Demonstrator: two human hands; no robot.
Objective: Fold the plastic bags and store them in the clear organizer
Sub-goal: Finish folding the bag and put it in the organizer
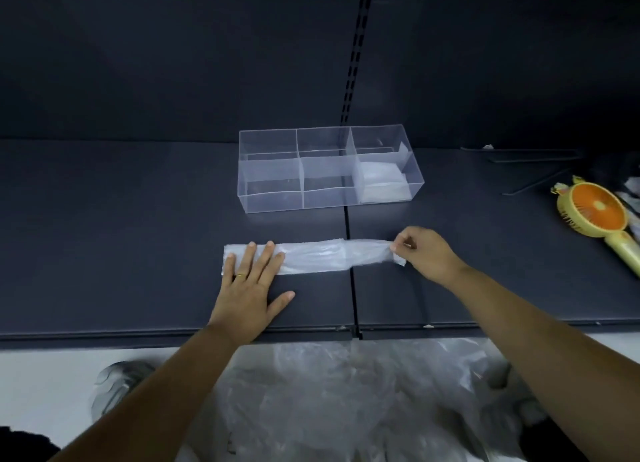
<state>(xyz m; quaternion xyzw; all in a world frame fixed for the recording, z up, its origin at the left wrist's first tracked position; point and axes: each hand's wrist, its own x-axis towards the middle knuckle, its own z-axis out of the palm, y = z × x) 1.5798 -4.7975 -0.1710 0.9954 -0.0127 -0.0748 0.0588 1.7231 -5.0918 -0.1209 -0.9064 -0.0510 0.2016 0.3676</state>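
Two bare arms, a left forearm and a right forearm, run uncovered from the frame's edge to the wrists. The left hand wears a thin gold ring on its ring finger, near the knuckle. The right hand is bare. Nails on both hands look short; finer detail is blurred.

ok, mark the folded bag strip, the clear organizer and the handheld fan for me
folded bag strip [311, 255], head view, middle of its length.
clear organizer [273, 198], head view, near wall of the front left compartment.
handheld fan [597, 207], head view, orange centre of the grille.
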